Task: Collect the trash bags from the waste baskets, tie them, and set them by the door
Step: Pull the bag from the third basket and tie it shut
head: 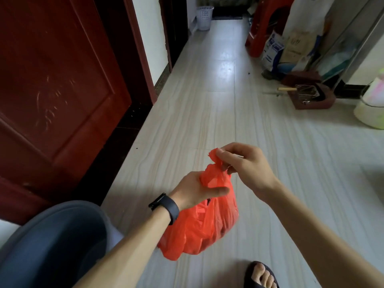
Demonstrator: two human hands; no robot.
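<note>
**Head view: red bag at the knot-tying step**

Low in the frame, at about 6 o'clock, the red trash bag (pixel 199 227) is held between both hands over the pale tiled floor (pixel 218 104); whether its belly touches the tiles cannot be told. The left hand (pixel 195 190), with a dark wristband (pixel 166 206), grips the gathered neck, thumb laid across the plastic. The right hand (pixel 243 167), at 1 o'clock from the left, pinches the twisted tail of the neck between fingertips.

By my reading, this is the tying step: the bag is out of its basket and the mouth is bunched, but no finished knot shows. The next move likely calls for looping the tail round and through while the left hand keeps the neck tight.

The bag's long axis runs from the full belly at 7 o'clock up to the neck at 1 o'clock, mouth pointing up toward the right hand. A dark red door (pixel 58 90) stands at 9 o'clock; a white waste basket (pixel 204 17) sits far off at 12 o'clock.
</note>
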